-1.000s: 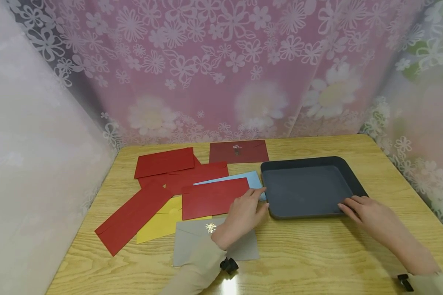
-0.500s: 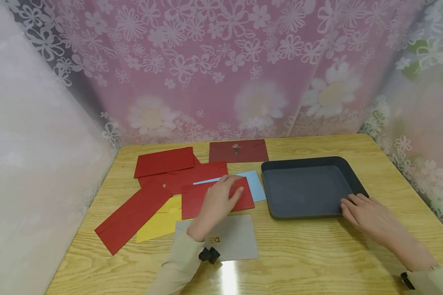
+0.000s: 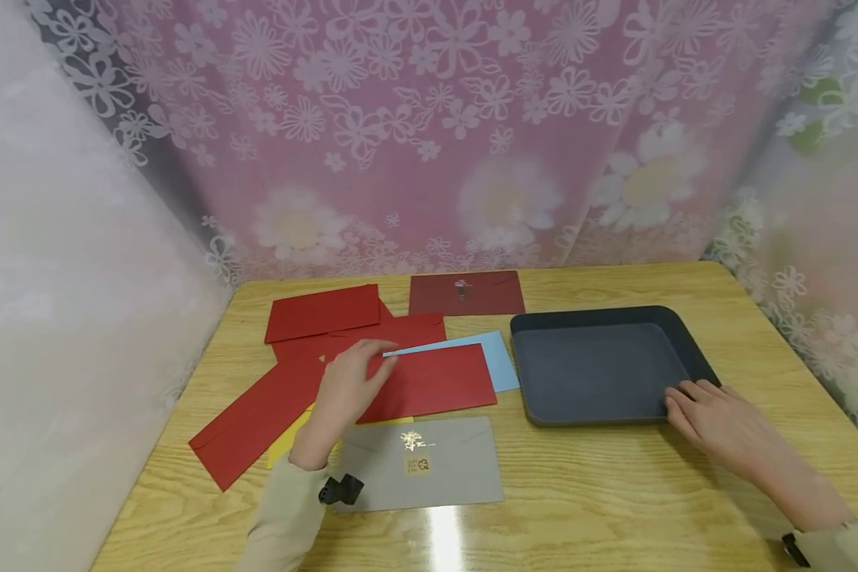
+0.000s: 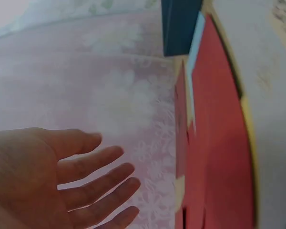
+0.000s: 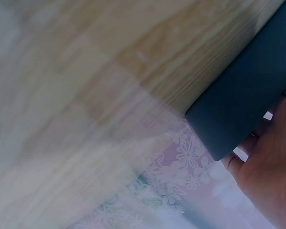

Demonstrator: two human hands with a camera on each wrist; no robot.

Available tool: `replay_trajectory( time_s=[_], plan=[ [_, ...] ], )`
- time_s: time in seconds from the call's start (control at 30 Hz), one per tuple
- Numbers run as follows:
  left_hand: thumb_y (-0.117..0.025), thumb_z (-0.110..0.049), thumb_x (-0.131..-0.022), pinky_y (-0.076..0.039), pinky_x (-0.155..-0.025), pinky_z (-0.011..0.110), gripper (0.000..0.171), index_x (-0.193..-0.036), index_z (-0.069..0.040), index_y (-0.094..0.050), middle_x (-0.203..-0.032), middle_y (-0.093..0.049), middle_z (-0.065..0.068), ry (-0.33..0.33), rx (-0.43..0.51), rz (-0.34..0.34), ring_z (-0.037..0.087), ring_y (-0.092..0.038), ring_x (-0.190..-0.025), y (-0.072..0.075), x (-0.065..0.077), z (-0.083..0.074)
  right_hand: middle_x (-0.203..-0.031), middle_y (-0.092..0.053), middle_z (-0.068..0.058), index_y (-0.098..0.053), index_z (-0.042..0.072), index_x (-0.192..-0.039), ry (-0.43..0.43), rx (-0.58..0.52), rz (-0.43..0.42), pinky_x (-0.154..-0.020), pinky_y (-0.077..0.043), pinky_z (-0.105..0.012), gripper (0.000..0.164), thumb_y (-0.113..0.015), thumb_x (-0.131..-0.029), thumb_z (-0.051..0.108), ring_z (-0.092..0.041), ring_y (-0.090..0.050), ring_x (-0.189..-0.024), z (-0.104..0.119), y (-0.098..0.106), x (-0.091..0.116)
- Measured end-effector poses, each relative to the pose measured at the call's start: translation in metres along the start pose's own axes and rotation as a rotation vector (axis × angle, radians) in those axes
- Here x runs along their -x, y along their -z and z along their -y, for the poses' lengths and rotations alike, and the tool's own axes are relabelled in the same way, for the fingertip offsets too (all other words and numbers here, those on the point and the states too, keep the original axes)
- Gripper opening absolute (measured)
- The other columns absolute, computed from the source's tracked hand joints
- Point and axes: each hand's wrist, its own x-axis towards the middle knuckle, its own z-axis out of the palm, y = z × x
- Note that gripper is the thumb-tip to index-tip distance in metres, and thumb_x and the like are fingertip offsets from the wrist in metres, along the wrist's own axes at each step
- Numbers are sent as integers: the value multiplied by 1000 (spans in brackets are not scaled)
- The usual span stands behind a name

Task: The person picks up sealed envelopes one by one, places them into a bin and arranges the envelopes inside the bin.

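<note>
My left hand [image 3: 342, 395] hovers over the pile of envelopes, its fingers loosely spread and holding nothing in the left wrist view. Below it lie a slanted red envelope [image 3: 257, 425], a partly covered yellow envelope [image 3: 289, 439] and another red envelope [image 3: 436, 381] on top of a light blue one [image 3: 502, 365]. Nearest the front is a grey envelope [image 3: 457, 465] with gold print. At the right, my right hand [image 3: 715, 421] grips the near right corner of a dark grey tray [image 3: 600, 373], with fingers over its rim; the right wrist view shows the tray wall [image 5: 238, 105] beside the palm.
More red envelopes [image 3: 322, 312] overlap at the back left. A dark red envelope [image 3: 465, 294] lies by the table's [image 3: 579, 508] far edge. Floral curtains [image 3: 429, 135] hang behind the table and along its sides.
My left hand has moved left from the tray's near left side, across the red envelope, to the slanted one. My right hand stays at the tray's corner.
</note>
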Motion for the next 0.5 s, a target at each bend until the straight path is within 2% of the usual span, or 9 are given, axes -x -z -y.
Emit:
replay_trajectory(
  time_s=[0.03, 0.1, 0.2, 0.27, 0.33, 0.5],
  plan=[
    [-74, -20, -95, -37, -49, 26, 27, -120, -9, -73, -120, -69, 12, 2, -22, 21, 19, -59, -61, 0, 3, 4, -111, -69, -21, -72, -4, -113, -7, -1, 13, -86, -51, -59, 28, -65, -97, 18, -43, -64, -104, 0, 0, 1],
    [-77, -20, -92, -43, -51, 27, 25, -114, -9, -74, -114, -70, 11, -3, -74, 74, 18, -58, -61, -1, 11, 10, -111, -69, -21, -72, -3, -113, -10, 5, 15, -86, -51, -59, 28, -66, -96, 18, -43, -64, -104, 0, 0, 2],
    [-82, -21, -87, -52, -62, 31, 21, -104, -11, -75, -101, -71, 5, -33, -123, 169, 20, -66, -79, -4, 23, 20, -111, -69, -21, -72, -3, -113, -16, 8, 17, -84, -51, -59, 28, -65, -96, 18, -43, -64, -104, 0, 1, 2],
    [-85, -22, -84, -53, -67, 32, 23, -101, -12, -75, -95, -69, 2, -44, -121, 228, 19, -66, -83, -6, 32, 27, -111, -69, -21, -72, -4, -114, -21, 4, 28, -85, -51, -60, 29, -64, -97, 19, -44, -64, -104, 0, 1, 1],
    [-88, -26, -79, -53, -71, 32, 29, -101, -12, -74, -94, -68, 0, -34, -104, 274, 17, -64, -85, -6, 39, 31, -112, -69, -22, -72, -4, -114, -26, -4, 42, -87, -50, -60, 30, -63, -98, 20, -44, -64, -105, -1, 1, 0],
    [-97, -32, -64, -54, -81, 38, 53, -106, -12, -72, -101, -64, -1, -11, -104, 330, 18, -61, -92, -4, 48, 36, -114, -68, -22, -72, -4, -116, -21, -15, 46, -90, -50, -60, 30, -63, -98, 19, -44, -63, -107, 0, 1, -1]
  ],
)
